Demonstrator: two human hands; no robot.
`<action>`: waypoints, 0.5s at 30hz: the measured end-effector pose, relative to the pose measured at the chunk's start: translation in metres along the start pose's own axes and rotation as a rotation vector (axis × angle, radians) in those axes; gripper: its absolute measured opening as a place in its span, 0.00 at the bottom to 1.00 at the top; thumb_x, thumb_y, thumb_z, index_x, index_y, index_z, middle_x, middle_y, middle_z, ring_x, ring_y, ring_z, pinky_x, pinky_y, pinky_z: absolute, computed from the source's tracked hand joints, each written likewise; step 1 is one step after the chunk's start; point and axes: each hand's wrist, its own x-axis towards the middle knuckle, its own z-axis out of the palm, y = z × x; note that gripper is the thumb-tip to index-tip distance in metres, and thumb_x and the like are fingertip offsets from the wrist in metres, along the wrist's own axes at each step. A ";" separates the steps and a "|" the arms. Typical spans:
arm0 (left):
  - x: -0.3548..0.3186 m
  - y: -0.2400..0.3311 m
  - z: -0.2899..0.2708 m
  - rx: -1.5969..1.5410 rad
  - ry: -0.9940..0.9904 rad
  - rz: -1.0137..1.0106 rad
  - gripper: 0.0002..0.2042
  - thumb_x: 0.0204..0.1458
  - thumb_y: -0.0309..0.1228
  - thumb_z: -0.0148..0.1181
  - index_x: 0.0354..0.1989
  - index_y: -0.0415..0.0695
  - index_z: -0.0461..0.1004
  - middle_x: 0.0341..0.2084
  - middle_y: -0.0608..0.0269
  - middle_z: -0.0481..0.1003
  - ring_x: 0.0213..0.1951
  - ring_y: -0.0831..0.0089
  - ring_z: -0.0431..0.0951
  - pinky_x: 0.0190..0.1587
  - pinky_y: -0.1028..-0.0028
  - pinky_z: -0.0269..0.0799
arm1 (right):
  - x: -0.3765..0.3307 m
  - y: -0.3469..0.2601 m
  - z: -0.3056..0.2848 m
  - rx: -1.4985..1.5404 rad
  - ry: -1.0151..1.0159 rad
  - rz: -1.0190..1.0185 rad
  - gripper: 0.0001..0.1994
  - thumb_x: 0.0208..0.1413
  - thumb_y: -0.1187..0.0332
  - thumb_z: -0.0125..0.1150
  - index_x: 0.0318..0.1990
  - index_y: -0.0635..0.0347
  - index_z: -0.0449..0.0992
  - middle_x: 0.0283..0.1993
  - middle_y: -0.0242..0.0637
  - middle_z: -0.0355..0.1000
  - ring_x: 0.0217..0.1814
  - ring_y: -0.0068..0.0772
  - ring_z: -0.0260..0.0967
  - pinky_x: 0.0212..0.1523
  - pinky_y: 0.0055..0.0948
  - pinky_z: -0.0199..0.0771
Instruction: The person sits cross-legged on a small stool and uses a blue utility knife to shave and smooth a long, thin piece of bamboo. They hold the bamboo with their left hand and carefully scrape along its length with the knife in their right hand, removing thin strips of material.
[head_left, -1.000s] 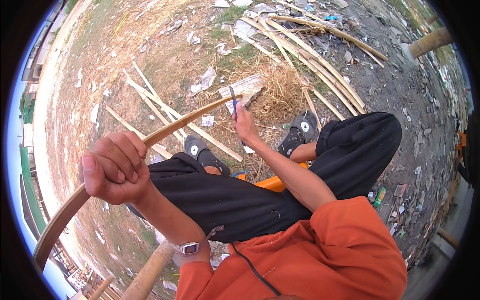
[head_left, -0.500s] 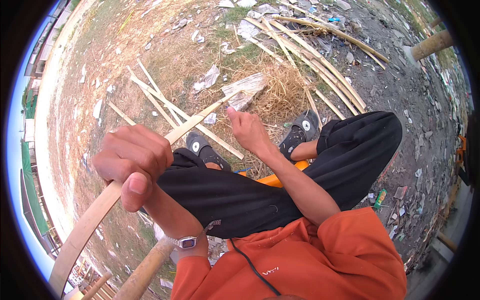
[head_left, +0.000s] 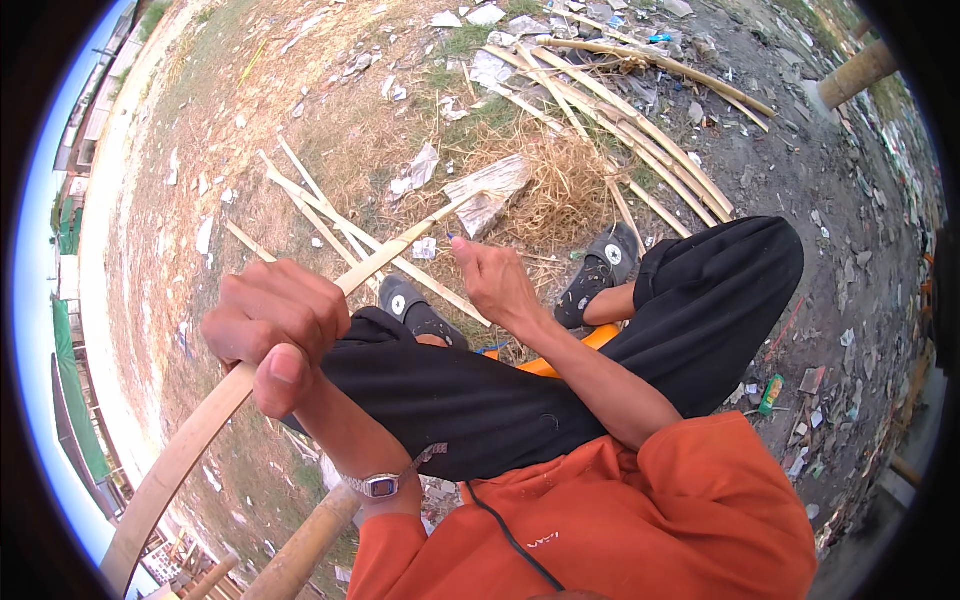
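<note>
A long, pale bamboo strip (head_left: 175,455) runs from the lower left up to the middle, narrowing at its far end. My left hand (head_left: 275,335) is closed around it, thumb on the near side. Beyond this fist, the strip's thin tip passes above my right hand (head_left: 492,283). My right fingers are curled, with the thumb pressed against them. A tiny dark bluish spot shows at the right fingertips; what they hold, if anything, is hidden. A gap separates the right hand from the strip.
Several cut bamboo strips (head_left: 640,130) lie at the far right, and more crossed strips (head_left: 320,205) at the left. Curly shavings (head_left: 560,185) surround a weathered wooden block (head_left: 487,195). A bamboo pole (head_left: 310,540) stands at the lower left, another pole (head_left: 858,75) at the far right.
My left hand has shifted slightly right and down with the bamboo strip. My right hand has come a little nearer to me, its fingers still curled.
</note>
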 end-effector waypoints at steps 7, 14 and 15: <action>0.002 0.000 0.003 0.006 -0.013 -0.006 0.21 0.49 0.25 0.45 0.05 0.47 0.51 0.00 0.71 0.54 0.02 0.82 0.49 0.06 0.81 0.50 | 0.005 0.011 0.003 0.006 0.018 0.064 0.28 0.61 0.51 0.37 0.22 0.68 0.72 0.22 0.60 0.68 0.29 0.63 0.67 0.33 0.50 0.67; 0.006 -0.001 0.000 -0.008 0.059 0.011 0.19 0.48 0.24 0.46 0.06 0.45 0.52 0.01 0.70 0.53 0.03 0.81 0.50 0.06 0.79 0.52 | 0.011 0.015 0.004 -0.018 0.028 0.131 0.28 0.61 0.51 0.36 0.24 0.68 0.73 0.21 0.59 0.69 0.27 0.62 0.68 0.34 0.51 0.67; 0.006 -0.001 -0.001 -0.012 0.058 0.011 0.19 0.48 0.24 0.46 0.06 0.45 0.52 0.01 0.70 0.53 0.03 0.81 0.50 0.06 0.79 0.52 | 0.009 0.010 0.003 -0.023 0.015 0.126 0.28 0.61 0.51 0.35 0.24 0.67 0.73 0.22 0.59 0.69 0.28 0.63 0.68 0.35 0.51 0.67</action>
